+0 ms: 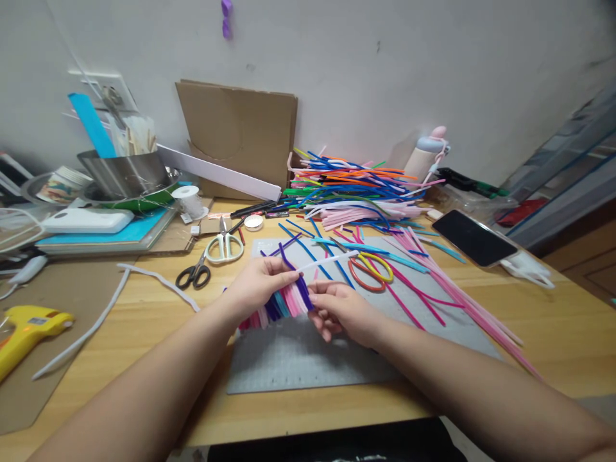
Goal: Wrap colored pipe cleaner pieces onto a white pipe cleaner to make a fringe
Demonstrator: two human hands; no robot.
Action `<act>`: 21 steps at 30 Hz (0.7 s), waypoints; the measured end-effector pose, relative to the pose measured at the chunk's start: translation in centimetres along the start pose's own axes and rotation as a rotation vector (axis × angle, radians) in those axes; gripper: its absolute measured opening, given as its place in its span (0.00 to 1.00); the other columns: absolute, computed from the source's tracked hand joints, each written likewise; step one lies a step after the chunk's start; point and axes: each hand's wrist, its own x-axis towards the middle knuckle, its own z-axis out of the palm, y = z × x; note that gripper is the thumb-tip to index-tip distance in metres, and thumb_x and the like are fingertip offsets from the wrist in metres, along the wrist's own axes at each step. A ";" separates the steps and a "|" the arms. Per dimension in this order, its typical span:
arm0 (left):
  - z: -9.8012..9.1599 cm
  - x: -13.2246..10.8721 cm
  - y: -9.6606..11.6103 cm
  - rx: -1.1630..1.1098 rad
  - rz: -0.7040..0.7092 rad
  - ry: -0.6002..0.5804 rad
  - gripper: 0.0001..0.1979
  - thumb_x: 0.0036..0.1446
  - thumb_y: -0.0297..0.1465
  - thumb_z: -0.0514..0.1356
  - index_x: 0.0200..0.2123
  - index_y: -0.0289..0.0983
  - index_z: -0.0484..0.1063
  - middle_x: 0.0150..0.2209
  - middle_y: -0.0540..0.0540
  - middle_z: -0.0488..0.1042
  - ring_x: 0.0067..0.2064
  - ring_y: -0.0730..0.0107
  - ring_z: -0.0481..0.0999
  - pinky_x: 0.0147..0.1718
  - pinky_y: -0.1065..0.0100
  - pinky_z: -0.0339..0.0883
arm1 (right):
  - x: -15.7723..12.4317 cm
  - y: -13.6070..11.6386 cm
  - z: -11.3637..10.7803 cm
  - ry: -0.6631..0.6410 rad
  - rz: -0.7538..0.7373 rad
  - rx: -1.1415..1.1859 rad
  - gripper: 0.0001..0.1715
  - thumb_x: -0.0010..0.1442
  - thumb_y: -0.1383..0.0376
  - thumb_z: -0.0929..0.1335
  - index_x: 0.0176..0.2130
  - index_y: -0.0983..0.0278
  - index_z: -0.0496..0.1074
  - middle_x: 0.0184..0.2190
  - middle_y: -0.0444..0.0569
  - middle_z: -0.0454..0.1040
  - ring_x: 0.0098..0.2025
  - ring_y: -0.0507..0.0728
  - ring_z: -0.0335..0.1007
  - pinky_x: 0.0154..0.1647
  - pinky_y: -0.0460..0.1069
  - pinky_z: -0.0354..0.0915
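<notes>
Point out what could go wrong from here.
The white pipe cleaner jutting out by the left hand reaches toward the red-and-yellow-handled scissors and might snag on them.

The multicolored row of pipe cleaners, held at its edge by the right hand too, could bend out of line if squeezed hard.

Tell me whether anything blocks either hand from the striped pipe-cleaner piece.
Nothing visible does: the left hand already holds the striped piece, and the right hand's fingers meet the purple strands at its right end. The mat lies below, not between.
</notes>
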 end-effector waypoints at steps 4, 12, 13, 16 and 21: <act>-0.1 0.0 -0.1 0.004 -0.007 0.006 0.13 0.45 0.37 0.62 0.27 0.31 0.71 0.23 0.50 0.71 0.23 0.77 0.66 0.25 0.73 0.61 | 0.0 0.0 0.0 -0.014 -0.006 -0.004 0.11 0.54 0.60 0.64 0.30 0.66 0.62 0.15 0.39 0.65 0.12 0.45 0.59 0.11 0.39 0.49; 0.0 0.2 -0.2 -0.021 -0.001 0.047 0.14 0.44 0.38 0.62 0.26 0.31 0.71 0.22 0.50 0.70 0.22 0.77 0.65 0.25 0.72 0.60 | 0.1 -0.2 -0.2 -0.012 -0.107 0.086 0.08 0.54 0.63 0.66 0.30 0.66 0.62 0.13 0.36 0.56 0.14 0.43 0.47 0.12 0.39 0.47; 0.0 0.2 -0.3 -0.020 0.002 0.057 0.14 0.44 0.38 0.62 0.26 0.31 0.71 0.21 0.50 0.70 0.22 0.77 0.65 0.24 0.72 0.60 | 0.2 -0.2 -0.1 -0.012 -0.113 0.104 0.08 0.53 0.63 0.66 0.30 0.66 0.63 0.14 0.36 0.55 0.14 0.43 0.45 0.13 0.39 0.46; 0.0 0.2 -0.4 -0.004 0.011 0.070 0.14 0.44 0.38 0.62 0.26 0.31 0.71 0.21 0.50 0.70 0.22 0.77 0.64 0.24 0.73 0.59 | 0.1 -0.3 0.0 -0.017 -0.103 0.154 0.09 0.53 0.64 0.66 0.30 0.66 0.62 0.15 0.35 0.52 0.15 0.43 0.43 0.13 0.39 0.43; -0.1 0.3 -0.5 0.005 0.023 0.077 0.14 0.44 0.38 0.62 0.25 0.32 0.71 0.21 0.51 0.69 0.21 0.77 0.64 0.23 0.73 0.57 | 0.0 -0.4 0.2 -0.012 -0.087 0.174 0.11 0.52 0.63 0.67 0.29 0.66 0.61 0.15 0.35 0.52 0.15 0.43 0.42 0.13 0.39 0.41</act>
